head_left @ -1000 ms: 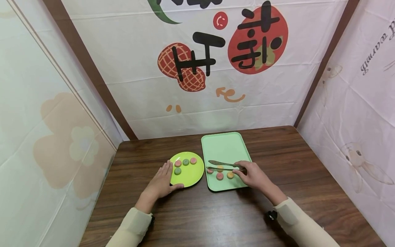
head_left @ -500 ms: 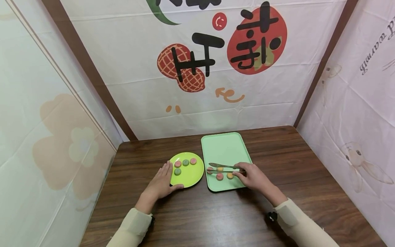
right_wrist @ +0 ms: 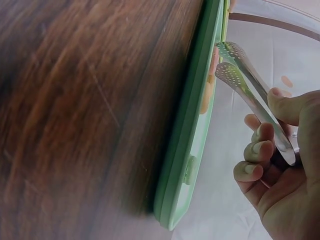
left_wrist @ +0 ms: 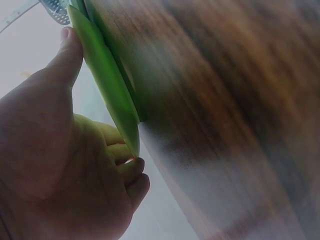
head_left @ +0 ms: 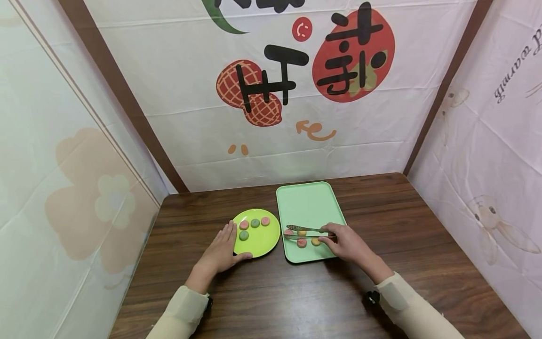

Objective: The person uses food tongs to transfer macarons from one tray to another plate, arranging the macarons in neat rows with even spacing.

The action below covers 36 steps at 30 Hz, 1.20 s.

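Note:
My right hand (head_left: 348, 242) grips metal tongs (right_wrist: 252, 95) with perforated tips, thumb on one arm and fingers on the other. The tongs reach leftward, arms apart, low over a light green tray (head_left: 306, 202). Their tips lie either side of a pink macaron (head_left: 288, 232), the near arm overlapping it. Beside it on the tray are a yellow macaron (head_left: 302, 233), another pink one and another yellow one. A green macaron (right_wrist: 191, 170) shows in the right wrist view, hidden from the head view. My left hand (head_left: 220, 249) rests at the left rim of a yellow-green plate (head_left: 259, 244), fingers extended, thumb along its near edge.
Two pink and two green macarons, one a green macaron (head_left: 255, 223), lie on the plate's far and left parts. Plate and tray stand side by side on a dark wooden table (head_left: 271, 301). A printed curtain (head_left: 254, 169) hangs behind the table's far edge.
The tongs and right hand have shifted slightly toward the person, bringing the arms either side of the pink macaron. The left hand and plate look unmoved.

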Each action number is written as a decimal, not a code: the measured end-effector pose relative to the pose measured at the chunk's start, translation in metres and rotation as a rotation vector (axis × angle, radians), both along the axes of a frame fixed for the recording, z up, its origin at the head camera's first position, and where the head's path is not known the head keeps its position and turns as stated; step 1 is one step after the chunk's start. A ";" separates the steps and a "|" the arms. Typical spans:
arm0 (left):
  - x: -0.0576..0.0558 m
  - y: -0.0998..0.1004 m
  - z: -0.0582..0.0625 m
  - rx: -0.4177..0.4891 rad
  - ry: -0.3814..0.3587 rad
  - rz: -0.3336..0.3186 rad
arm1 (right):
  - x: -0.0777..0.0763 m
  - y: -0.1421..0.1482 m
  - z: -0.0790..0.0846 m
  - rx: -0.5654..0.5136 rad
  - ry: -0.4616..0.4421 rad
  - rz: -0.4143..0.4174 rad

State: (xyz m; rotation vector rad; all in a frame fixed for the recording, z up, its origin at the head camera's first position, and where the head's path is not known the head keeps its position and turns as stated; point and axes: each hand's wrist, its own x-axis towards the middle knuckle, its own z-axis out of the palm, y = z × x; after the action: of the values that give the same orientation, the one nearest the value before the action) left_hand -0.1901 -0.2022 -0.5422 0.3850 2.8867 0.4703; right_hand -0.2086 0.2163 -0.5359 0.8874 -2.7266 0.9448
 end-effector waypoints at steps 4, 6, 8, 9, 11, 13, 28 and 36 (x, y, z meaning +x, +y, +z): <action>0.000 0.000 -0.001 -0.003 0.002 0.001 | 0.001 0.000 0.001 0.014 -0.003 -0.001; 0.001 0.001 0.000 -0.001 0.003 0.002 | 0.001 0.000 0.002 0.014 -0.006 -0.003; 0.001 0.001 0.000 -0.001 0.004 0.002 | 0.001 -0.001 0.003 0.016 -0.009 -0.007; 0.001 0.000 0.000 -0.001 0.004 0.002 | 0.001 -0.001 0.003 0.017 -0.010 -0.009; 0.001 0.000 0.000 -0.004 0.002 0.003 | 0.000 -0.001 0.003 0.021 -0.011 -0.011; 0.001 0.000 0.000 -0.008 0.001 0.004 | -0.001 -0.001 0.003 0.024 -0.012 -0.009; -0.001 0.000 0.000 -0.010 -0.002 -0.001 | -0.002 -0.003 0.005 0.037 -0.006 -0.017; -0.001 0.000 0.000 -0.014 -0.009 0.005 | -0.002 -0.002 0.004 0.024 0.006 -0.004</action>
State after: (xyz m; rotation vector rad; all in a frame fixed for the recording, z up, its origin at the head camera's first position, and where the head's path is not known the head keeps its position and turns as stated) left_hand -0.1909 -0.2023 -0.5427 0.3721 2.8813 0.4513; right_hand -0.2104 0.2141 -0.5324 0.8869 -2.7396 0.9084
